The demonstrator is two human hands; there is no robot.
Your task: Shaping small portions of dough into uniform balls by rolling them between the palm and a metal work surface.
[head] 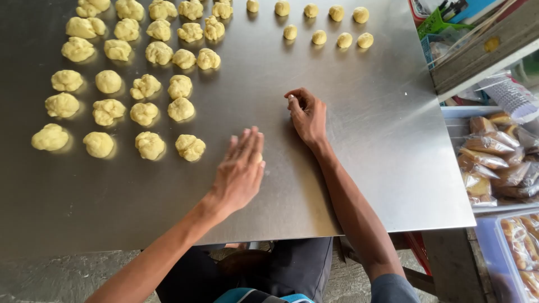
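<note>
Steel desk [359,146] w/ rough dough lumps [144,113] far left, small smooth dough balls [327,37] along far edge.

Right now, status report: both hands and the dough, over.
Left hand flat, palm pressing a dough piece on the steel table. Right hand curled, contents hidden. Knotted dough lumps nearby left.

Steel table [393,140], grey concrete floor [56,278], daylight

Left hand [240,168] lies flat, fingers extended; right hand [307,115] curls loosely, forearms angled inward.
</note>
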